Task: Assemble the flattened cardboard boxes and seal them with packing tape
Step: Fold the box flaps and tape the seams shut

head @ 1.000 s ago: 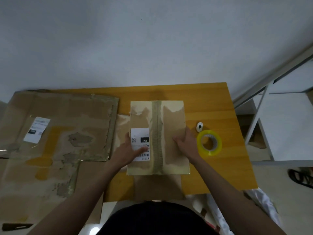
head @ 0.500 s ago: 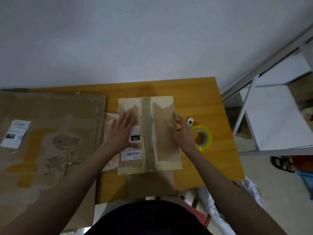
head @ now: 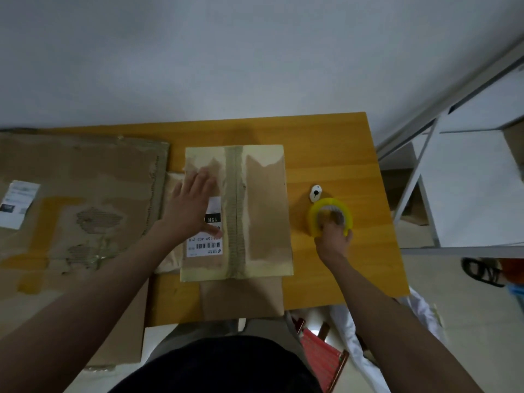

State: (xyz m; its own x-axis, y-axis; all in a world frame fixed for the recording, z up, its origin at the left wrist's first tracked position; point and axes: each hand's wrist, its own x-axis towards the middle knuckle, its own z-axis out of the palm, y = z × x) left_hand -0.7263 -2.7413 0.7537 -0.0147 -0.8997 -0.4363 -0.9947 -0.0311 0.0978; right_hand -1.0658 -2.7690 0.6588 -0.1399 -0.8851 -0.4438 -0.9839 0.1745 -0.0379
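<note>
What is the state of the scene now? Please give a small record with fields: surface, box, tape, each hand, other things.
surface: orange wooden table
box: cardboard box, flaps closed, old tape strip along the middle seam, white label on its left part
tape: yellow tape roll lying right of the box
left hand: flat on the box, fingers straight, partly over the label
right hand: grips the near side of the tape roll
other things: flattened cardboard on the left; small white object beyond the roll
</note>
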